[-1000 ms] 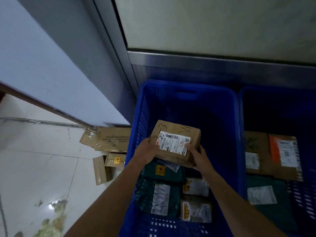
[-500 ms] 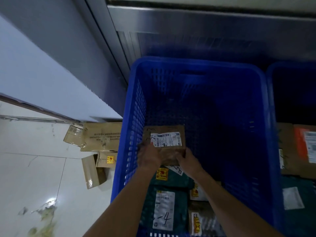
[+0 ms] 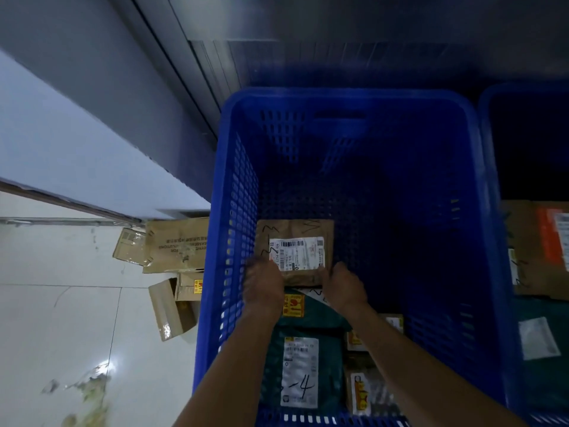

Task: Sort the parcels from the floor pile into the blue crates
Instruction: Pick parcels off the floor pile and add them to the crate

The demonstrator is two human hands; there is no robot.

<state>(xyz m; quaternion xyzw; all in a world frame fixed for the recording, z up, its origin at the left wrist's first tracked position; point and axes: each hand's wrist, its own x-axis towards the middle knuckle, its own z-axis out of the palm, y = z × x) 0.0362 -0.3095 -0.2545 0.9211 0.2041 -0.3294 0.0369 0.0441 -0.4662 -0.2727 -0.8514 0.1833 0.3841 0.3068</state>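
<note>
Lowered further, the parcel [image 3: 295,245] sits deep in the blue crate [image 3: 338,97] at frame centre; fingers of left hand [image 3: 264,288] and right hand [image 3: 345,286] grip its near edge; lay it flat, then release

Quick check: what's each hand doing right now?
Left hand: at the near left corner of the brown paper-wrapped parcel, blurred; grip cannot be told.
Right hand: holds that parcel's near right corner.
</note>
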